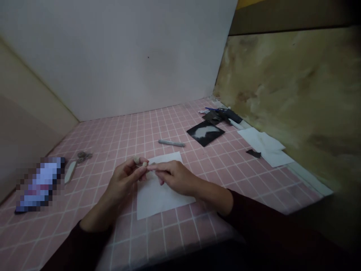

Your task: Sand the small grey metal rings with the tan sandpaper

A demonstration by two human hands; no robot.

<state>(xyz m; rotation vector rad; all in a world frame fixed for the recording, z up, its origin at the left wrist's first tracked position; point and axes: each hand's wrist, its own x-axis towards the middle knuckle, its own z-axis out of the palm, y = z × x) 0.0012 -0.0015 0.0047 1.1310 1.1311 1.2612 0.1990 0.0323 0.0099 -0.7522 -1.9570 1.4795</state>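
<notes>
Both hands meet above a white sheet of paper (pixel 166 199) on the pink checked tabletop. My left hand (pixel 125 175) is closed, its thumb and fingers pinching a small pale piece (pixel 144 164). A beige wrap or cover (pixel 136 160) shows on one of its fingers. From the right, my right hand (pixel 172 173) reaches to the same piece, its fingers pressed together and the fingertips touching or nearly touching it. What the right fingers hold, if anything, is too small to make out.
A grey stick (pixel 171 143) lies beyond the paper. Behind it to the right are a black sheet with white powder (pixel 203 132), dark scraps (pixel 213 117) and white papers (pixel 262 145). A phone (pixel 42 184), a white bar (pixel 70 172) and grey-brown rings (pixel 84 156) are left.
</notes>
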